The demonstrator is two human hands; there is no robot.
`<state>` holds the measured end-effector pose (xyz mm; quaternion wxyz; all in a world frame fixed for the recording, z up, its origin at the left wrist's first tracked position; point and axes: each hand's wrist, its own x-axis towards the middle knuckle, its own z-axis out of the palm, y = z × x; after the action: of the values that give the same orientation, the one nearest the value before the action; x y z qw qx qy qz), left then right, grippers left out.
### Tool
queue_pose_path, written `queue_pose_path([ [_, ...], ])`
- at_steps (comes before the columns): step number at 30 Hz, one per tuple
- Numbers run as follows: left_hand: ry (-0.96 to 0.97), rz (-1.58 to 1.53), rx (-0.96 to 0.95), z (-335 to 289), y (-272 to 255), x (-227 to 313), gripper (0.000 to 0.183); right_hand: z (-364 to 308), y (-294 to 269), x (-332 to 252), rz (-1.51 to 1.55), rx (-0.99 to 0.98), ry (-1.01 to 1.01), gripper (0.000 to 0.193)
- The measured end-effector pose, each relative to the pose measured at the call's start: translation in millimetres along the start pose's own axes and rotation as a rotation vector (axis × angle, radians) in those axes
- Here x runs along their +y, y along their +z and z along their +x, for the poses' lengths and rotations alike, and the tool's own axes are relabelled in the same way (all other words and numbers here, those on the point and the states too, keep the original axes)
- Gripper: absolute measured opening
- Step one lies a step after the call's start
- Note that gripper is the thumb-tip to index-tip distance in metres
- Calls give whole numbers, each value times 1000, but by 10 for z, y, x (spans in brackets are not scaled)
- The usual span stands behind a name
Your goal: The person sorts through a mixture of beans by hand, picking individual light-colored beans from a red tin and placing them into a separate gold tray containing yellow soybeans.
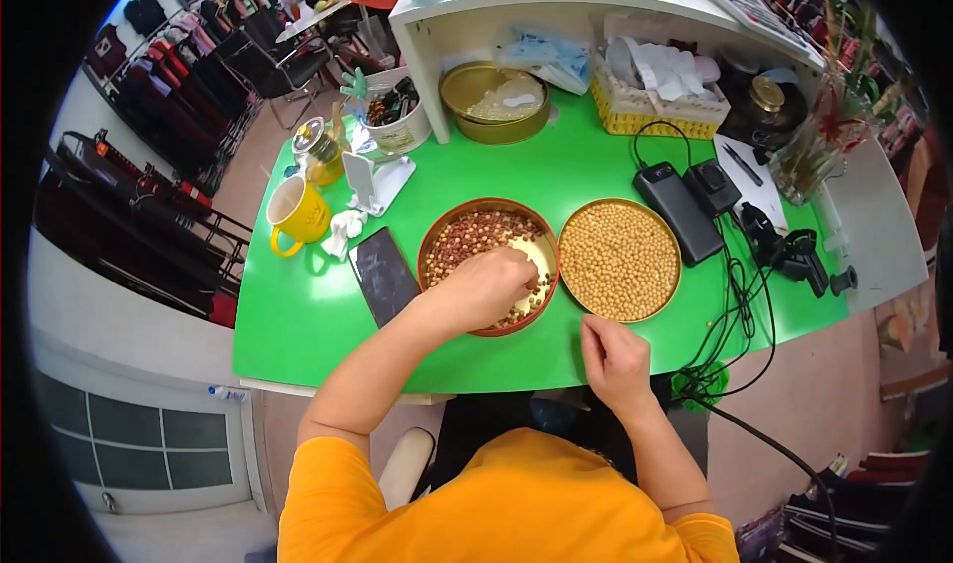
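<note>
Over a round red-rimmed tin (429, 248) of mixed reddish-brown and tan beans (476, 235), my left hand (491, 287) reaches down with its fingers drawn together. Whatever its fingertips hold, if anything, is hidden. Bare golden bottom shows on the tin's right side, with some beans scattered there. To its right stands a second round tin (679, 265), full of pale yellow beans (617, 255), perhaps soybeans. My right hand (613, 359) is closed in a fist at the table's front edge, just below that tin; the inside of the fist cannot be seen.
On the green table (298, 340) lie a black phone (384, 276), crumpled tissue (343, 233) and a white stand (380, 183) near a yellow mug (298, 213). A black power bank (680, 212) and tangled cables (735, 305) lie right. A gold tin (501, 126) and basket (660, 111) stand behind.
</note>
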<state>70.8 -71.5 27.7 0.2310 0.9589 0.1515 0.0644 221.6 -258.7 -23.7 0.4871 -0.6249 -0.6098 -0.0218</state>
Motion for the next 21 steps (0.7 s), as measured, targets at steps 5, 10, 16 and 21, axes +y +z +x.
queue_pose_path([
  [5,-21,6,62,-15,47,53,13,-11,14,-8,-34,-12,15,11],
  [10,-25,27,91,46,169,-19,12,-57,48,-46,-33,-5,13,11],
  [16,-50,55,118,34,183,-118,10,-91,100,-18,-38,-11,16,11],
  [21,38,-60,53,-102,62,-86,10,-22,170,31,-41,6,2,11],
])
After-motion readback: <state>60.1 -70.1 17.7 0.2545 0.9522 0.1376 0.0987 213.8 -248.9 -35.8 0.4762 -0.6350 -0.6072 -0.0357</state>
